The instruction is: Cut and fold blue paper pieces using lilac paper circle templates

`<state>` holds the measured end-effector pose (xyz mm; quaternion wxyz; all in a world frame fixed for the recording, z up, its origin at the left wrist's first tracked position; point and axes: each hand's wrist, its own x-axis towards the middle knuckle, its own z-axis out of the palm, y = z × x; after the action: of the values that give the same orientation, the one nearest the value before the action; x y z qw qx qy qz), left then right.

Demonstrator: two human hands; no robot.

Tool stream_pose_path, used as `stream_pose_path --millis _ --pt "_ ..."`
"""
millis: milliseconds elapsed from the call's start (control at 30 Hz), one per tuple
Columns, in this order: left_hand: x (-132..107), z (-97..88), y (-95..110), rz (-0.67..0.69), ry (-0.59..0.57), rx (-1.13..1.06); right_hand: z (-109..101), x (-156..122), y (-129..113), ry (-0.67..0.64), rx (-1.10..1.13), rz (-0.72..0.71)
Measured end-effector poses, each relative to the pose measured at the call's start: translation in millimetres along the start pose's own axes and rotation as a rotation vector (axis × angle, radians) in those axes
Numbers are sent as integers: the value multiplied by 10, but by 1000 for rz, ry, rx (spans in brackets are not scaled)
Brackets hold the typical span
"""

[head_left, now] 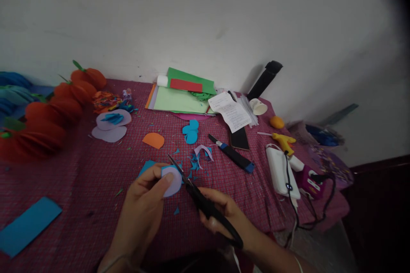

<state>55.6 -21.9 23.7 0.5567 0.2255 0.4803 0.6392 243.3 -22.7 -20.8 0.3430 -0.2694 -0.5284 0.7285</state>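
Left fingers (164, 184) pinch round lilac paper (175, 184); right fingers (219, 196) grip black-handled metal scissors (203, 204). Slipping paper could skew the cut.

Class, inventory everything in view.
Wall, note, cup: one each, white, back
Tablecloth: one, maroon, beneath
Pumpkins: four, orange, left
Layered shapes: several, blue, left
Strip: one, blue, left
Cutouts, scraps: many, mixed, table
Paper stack: one, multicoloured, back
Cutter: one, blue, centre
Cylinder: one, black, back
Round thing: one, orange, right
Glue gun: one, yellow, right
Box: one, white, right
Socket: one, purple, right
Bags: several, multicoloured, right
Scissors: one, black, right hand
Disc: one, lilac, left hand
Left hand: one, front
Right hand: one, front
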Motion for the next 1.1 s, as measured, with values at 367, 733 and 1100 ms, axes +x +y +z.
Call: stream_pose_path --millis 367,733,1100 --pt "48 -97 51 -60 -111 33 -49 -27 -104 -15 -60 9" --pt "101 -187 117 -99 -176 150 -118 -67 -227 -34 -151 109" --pt "172 -266 181 -192 -223 134 -333 -107 -116 -66 -22 238"
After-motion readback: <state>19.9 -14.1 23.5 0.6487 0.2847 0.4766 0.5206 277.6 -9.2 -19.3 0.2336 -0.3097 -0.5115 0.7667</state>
